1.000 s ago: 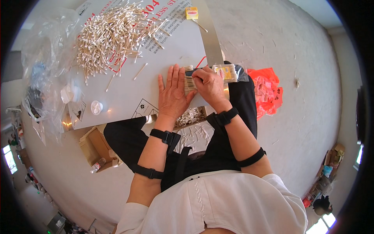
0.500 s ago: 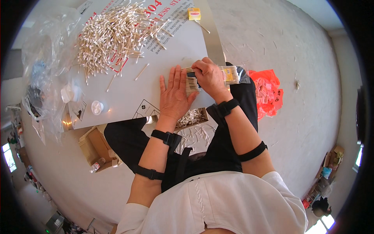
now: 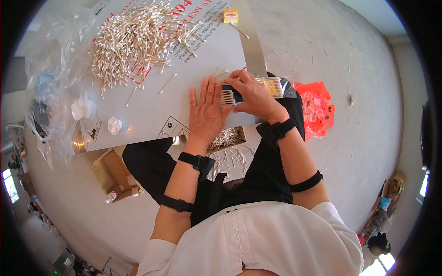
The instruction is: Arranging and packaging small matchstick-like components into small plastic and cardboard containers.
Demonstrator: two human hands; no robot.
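My left hand [image 3: 206, 108] lies flat on the metal-topped table near its front edge, fingers stretched out, its index finger and thumb against a neat row of cotton swabs [image 3: 227, 97]. My right hand [image 3: 258, 98] arches over the right end of that row, thumb on the near side and fingertips on the far side. A black strip [image 3: 237, 95] shows between them; what lies under the palm is hidden. Right of this hand, at the table's corner, sits a flat pack of cotton swabs [image 3: 275, 87] with a yellow label, on dark plastic film [image 3: 288, 89].
A big heap of loose cotton swabs [image 3: 131, 43] covers the far left. A small yellow box [image 3: 230, 15] stands at the back. Clear plastic bags [image 3: 57, 83] and a white round container [image 3: 114, 125] lie left. Below are two cardboard boxes [image 3: 108, 172] and a red bag [image 3: 315, 110].
My right hand has opened from a closed fist-like grip into a wider arch, its thumb now toward the left hand. Its forearm has shifted slightly right. The left hand has barely moved.
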